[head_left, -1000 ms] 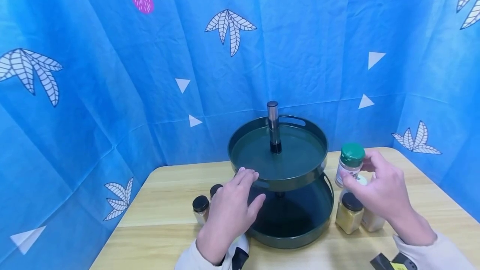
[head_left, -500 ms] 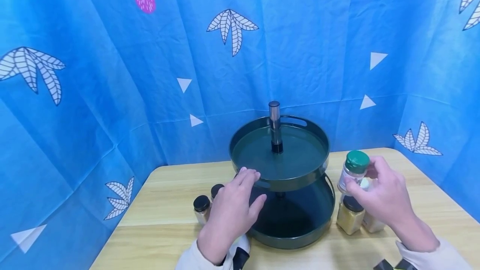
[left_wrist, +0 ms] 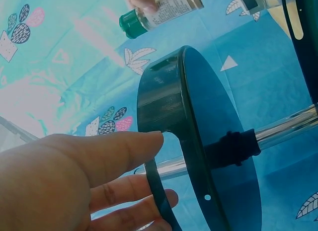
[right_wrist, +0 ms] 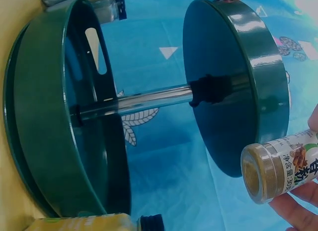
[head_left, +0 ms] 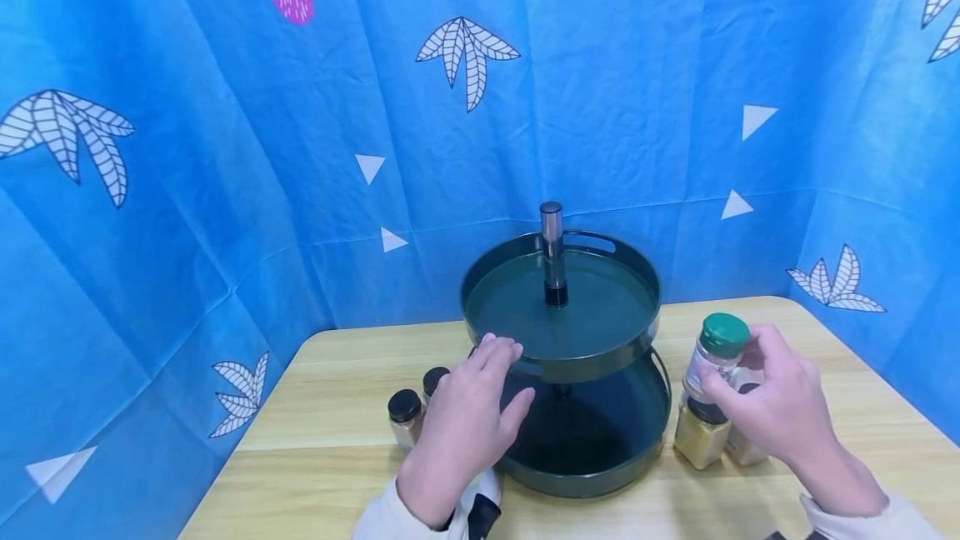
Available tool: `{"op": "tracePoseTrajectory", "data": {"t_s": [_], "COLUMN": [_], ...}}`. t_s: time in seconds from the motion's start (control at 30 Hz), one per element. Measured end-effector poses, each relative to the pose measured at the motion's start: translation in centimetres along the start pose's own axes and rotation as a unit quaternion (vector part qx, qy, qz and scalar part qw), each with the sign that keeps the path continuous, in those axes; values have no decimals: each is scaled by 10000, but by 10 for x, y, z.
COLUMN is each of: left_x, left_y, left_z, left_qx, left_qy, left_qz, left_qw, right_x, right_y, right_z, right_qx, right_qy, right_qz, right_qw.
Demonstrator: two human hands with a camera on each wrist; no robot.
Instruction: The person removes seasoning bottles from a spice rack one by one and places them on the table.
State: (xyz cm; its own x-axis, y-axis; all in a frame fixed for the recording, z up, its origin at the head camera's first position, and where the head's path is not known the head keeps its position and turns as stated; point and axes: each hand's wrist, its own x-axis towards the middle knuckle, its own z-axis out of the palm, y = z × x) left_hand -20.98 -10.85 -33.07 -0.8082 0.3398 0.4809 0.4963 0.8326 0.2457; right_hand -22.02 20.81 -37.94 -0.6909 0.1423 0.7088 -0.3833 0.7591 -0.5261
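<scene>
A spice jar [head_left: 708,367] with a green cap and a printed label is pinched between the thumb and fingers of my right hand [head_left: 780,394]. It tilts slightly, right of the two-tier dark green tray stand [head_left: 562,332]. Brown powder shows at the jar's base in the right wrist view. My left hand [head_left: 465,432] rests its fairly straight fingers at the near left rim of the upper tray, by the handle cutout. In the left wrist view the left thumb [left_wrist: 124,154] lies along the outside of the rim [left_wrist: 164,97], the fingertips showing through the cutout.
A black-capped jar of yellow powder [head_left: 701,437] and other jars [head_left: 745,447] stand right of the stand, partly hidden by my right hand. Black-capped jars [head_left: 405,417] stand at the left, behind my left wrist. A blue curtain [head_left: 300,148] surrounds the wooden table [head_left: 300,440].
My right hand has moved the spice jar a little right and down toward the jars on the table. The left hand keeps its place on the rim.
</scene>
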Motion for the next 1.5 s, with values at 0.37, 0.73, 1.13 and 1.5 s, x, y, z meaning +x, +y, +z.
{"op": "tracePoseTrajectory", "data": {"t_s": [0.37, 0.73, 1.13, 1.5], "left_x": [0, -1, -1, -1], "left_y": [0, 0, 0, 0], "left_z": [1, 1, 2, 2], "left_qx": [67, 165, 134, 181], "left_qy": [12, 113, 148, 163], "left_qz": [40, 81, 9, 59], "left_qw": [10000, 9998, 9998, 9997], "right_x": [-13, -24, -32, -44], "right_y": [11, 20, 30, 44], "right_z": [0, -4, -4, -7], "right_qx": [-58, -137, -166, -346], "right_qy": [-129, -236, -255, -693], "right_qz": [241, 390, 290, 693], "right_qw": [9996, 9989, 9991, 9946]}}
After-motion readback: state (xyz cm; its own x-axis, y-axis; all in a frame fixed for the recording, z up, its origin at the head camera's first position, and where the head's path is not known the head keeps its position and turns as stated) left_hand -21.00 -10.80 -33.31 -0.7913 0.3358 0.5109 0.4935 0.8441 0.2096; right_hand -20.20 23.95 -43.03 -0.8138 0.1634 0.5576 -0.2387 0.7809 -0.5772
